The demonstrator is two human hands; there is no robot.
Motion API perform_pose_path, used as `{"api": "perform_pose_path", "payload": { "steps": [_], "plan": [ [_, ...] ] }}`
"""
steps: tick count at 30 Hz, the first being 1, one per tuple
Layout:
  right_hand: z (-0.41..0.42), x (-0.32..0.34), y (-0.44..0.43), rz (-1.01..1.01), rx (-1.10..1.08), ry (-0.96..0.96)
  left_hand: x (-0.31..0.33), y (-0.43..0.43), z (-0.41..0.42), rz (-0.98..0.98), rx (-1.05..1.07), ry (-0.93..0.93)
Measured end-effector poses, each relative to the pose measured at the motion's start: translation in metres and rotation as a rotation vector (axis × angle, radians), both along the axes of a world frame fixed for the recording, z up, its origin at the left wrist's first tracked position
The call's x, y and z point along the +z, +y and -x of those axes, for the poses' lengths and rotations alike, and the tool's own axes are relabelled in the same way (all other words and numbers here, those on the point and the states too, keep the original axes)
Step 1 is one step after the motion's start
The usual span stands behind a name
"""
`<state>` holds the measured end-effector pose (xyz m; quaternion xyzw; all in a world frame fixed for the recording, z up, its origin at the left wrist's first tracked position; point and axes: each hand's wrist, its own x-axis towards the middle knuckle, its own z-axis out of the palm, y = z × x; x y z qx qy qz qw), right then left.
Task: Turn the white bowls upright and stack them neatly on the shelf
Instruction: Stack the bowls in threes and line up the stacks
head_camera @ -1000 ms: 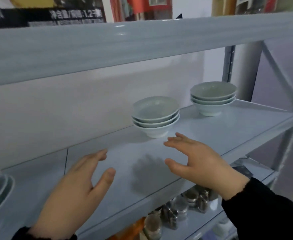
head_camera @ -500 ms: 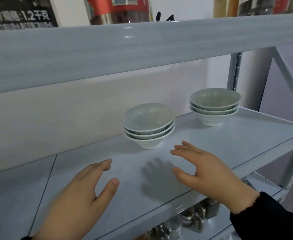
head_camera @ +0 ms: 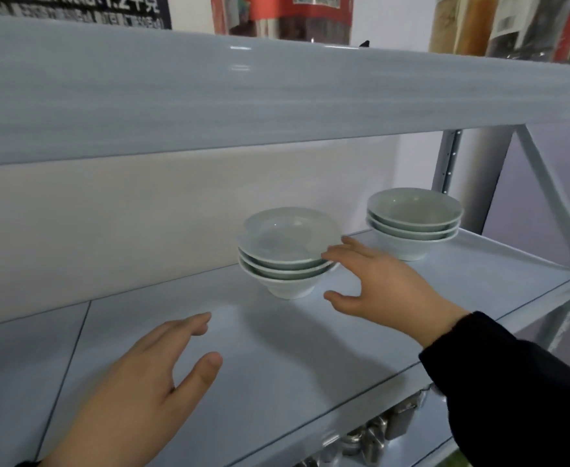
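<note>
Bowls (head_camera: 288, 251) stacked upright, empty; right hand (head_camera: 388, 284) fingers spread wide beside them.

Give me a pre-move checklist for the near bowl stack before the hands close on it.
1. Near bowl stack upright, three bowls nested: ok.
2. Stack lined up neatly: not ok, the top bowl sits slightly off toward the left.
3. Right hand placed for a grasp: ok, open, its fingers at the stack's right rim; contact cannot tell.
4. Left hand ready on the other side: not ok, open and well short of the stack, over the shelf.
5. Far bowl stack out of the way: ok, apart and to the right.
6. Any bowls left upside down: cannot tell, none in view.
</note>
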<state>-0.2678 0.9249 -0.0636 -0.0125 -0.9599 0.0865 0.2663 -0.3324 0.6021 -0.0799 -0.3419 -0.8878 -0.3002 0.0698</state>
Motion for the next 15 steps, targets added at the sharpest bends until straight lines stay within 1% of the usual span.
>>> {"api": "perform_pose_path", "payload": {
  "steps": [3,5,8,11,15],
  "plan": [
    [0.032,0.015,0.007,-0.093,0.011,-0.181,-0.003,-0.002,0.001,-0.013,0.016,-0.013],
    [0.054,0.022,0.012,-0.215,0.031,-0.301,-0.002,-0.001,0.000,-0.025,0.057,0.016],
    [0.079,0.026,0.018,-0.347,0.072,-0.410,0.002,0.000,-0.007,-0.046,0.126,0.026],
    [0.093,0.027,0.022,-0.413,0.130,-0.443,0.001,0.003,-0.019,-0.056,0.207,0.012],
    [0.099,0.024,0.031,-0.391,0.246,-0.394,-0.005,0.007,-0.037,-0.053,0.308,0.009]
  ]
}}
